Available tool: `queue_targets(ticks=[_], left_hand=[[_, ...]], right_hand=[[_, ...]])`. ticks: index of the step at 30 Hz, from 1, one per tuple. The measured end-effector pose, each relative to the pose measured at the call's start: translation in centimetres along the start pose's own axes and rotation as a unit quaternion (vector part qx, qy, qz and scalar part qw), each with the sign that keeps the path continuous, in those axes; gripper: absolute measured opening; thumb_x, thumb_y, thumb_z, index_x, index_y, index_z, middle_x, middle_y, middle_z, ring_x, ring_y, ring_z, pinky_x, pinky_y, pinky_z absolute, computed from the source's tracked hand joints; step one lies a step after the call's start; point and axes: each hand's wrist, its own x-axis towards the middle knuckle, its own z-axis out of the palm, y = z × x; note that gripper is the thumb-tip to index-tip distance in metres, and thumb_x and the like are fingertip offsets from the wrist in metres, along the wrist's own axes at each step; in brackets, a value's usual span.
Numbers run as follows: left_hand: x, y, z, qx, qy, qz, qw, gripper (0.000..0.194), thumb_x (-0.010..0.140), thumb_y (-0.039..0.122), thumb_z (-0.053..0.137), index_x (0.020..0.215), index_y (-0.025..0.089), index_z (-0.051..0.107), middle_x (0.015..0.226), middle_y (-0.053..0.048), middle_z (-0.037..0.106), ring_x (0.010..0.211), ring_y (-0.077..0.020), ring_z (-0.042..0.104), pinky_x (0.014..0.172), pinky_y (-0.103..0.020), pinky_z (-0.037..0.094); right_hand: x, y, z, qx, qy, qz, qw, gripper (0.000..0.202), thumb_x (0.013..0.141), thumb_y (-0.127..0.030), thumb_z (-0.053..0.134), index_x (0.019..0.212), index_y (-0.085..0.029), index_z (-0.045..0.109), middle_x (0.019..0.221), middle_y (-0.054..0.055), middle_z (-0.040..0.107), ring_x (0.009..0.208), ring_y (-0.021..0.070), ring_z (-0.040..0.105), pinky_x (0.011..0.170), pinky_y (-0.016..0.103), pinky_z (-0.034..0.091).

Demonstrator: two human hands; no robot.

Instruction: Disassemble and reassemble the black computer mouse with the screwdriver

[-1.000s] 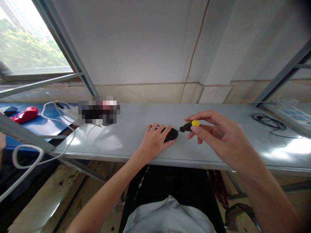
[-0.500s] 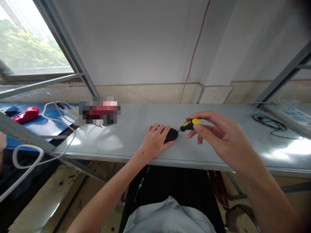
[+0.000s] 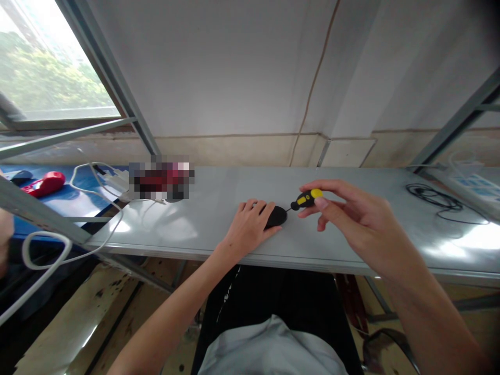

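On the grey table, my left hand (image 3: 252, 224) lies over a black computer mouse (image 3: 276, 217) with its fingers wrapped round it. The mouse's right end shows past my thumb. My right hand (image 3: 347, 211) pinches the handle of a black and yellow screwdriver (image 3: 305, 199) between thumb and fingers. Its thin shaft points left and down, and the tip meets the right end of the mouse. Whether the tip sits in a screw is too small to tell.
Left on the grey table (image 3: 211, 192) is a blurred-out red and dark object (image 3: 162, 180) by a white cable (image 3: 94, 192). A red object (image 3: 49, 183) lies on the blue surface. At right is a coiled black cable (image 3: 432, 195) near metal posts.
The screwdriver handle has turned slightly in my right hand and sits a touch further right. My left hand and the mouse look the same.
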Motion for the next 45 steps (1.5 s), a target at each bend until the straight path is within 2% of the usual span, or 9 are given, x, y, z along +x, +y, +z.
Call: queue_targets(ticks=[10,21,28,35,45], left_hand=[[0.0,-0.04,0.05,0.006,-0.003,-0.002,1.0,0.055,0.103,0.054,0.068,0.144,0.02,0.056,0.132,-0.012,0.069,0.124,-0.0343,0.06,0.1,-0.047,0.05],[0.04,-0.05,0.09,-0.006,-0.005,-0.004,1.0,0.053,0.103,0.054,0.067,0.143,0.021,0.056,0.132,-0.013,0.068,0.123,-0.0344,0.06,0.101,-0.047,0.05],[0.08,-0.14,0.04,-0.012,-0.002,-0.005,1.0,0.053,0.102,0.054,0.069,0.142,0.02,0.057,0.132,-0.012,0.069,0.122,-0.0343,0.061,0.1,-0.048,0.05],[0.09,-0.3,0.29,-0.038,0.002,-0.014,0.999,0.054,0.101,0.053,0.072,0.143,0.022,0.057,0.129,-0.01,0.069,0.121,-0.0331,0.062,0.101,-0.047,0.051],[0.03,-0.3,0.49,-0.051,0.009,-0.017,0.999,0.058,0.099,0.053,0.074,0.143,0.02,0.055,0.131,-0.011,0.069,0.121,-0.0335,0.063,0.101,-0.048,0.051]], right_hand=[[0.06,0.08,0.02,-0.014,0.014,-0.001,1.0,0.03,0.101,-0.05,0.072,0.12,-0.028,0.078,0.102,0.005,0.08,0.084,0.0194,0.081,0.056,0.023,0.058],[0.08,0.29,0.22,-0.001,0.003,-0.004,1.0,0.028,0.1,-0.049,0.073,0.12,-0.03,0.078,0.108,0.004,0.08,0.084,0.018,0.08,0.058,0.023,0.059],[-0.01,0.18,0.24,0.016,0.003,-0.011,1.0,0.028,0.1,-0.048,0.074,0.12,-0.028,0.074,0.122,0.006,0.077,0.084,0.0177,0.08,0.056,0.022,0.059],[0.27,-0.17,0.22,0.019,0.0,-0.017,1.0,0.025,0.104,-0.046,0.069,0.118,-0.026,0.074,0.119,0.006,0.076,0.078,0.0151,0.079,0.054,0.021,0.058],[0.42,0.15,0.2,0.03,0.008,-0.009,0.999,0.026,0.101,-0.046,0.074,0.118,-0.027,0.076,0.116,0.006,0.077,0.086,0.0198,0.082,0.058,0.023,0.06]])
